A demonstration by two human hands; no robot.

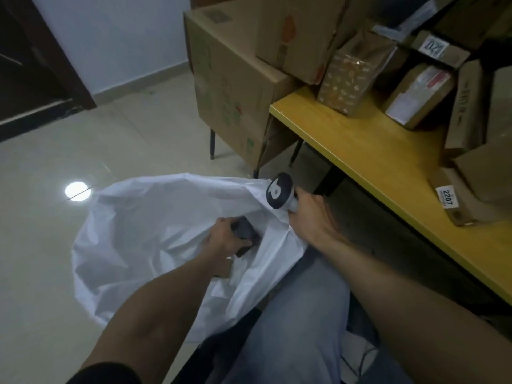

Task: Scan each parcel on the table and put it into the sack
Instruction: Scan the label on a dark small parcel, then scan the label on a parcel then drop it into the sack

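Observation:
A white sack (144,231) lies open on the floor in front of my knees. My left hand (221,236) reaches into its mouth, shut on a small dark parcel (245,231). A brown parcel (223,268) shows inside the sack just below that hand. My right hand (307,217) grips a white and black barcode scanner (279,189) and pinches the sack's rim at the same spot. Several cardboard parcels stand on the yellow table (374,151) to the right, among them a flat box labelled 2207 (457,200) and a patterned box (352,79).
Large cardboard boxes (235,84) are stacked at the table's far left end, overhanging its legs. Pale tiled floor (55,245) spreads to the left, with a dark door (33,65) at the far left. My jeans-clad leg (299,328) fills the lower middle.

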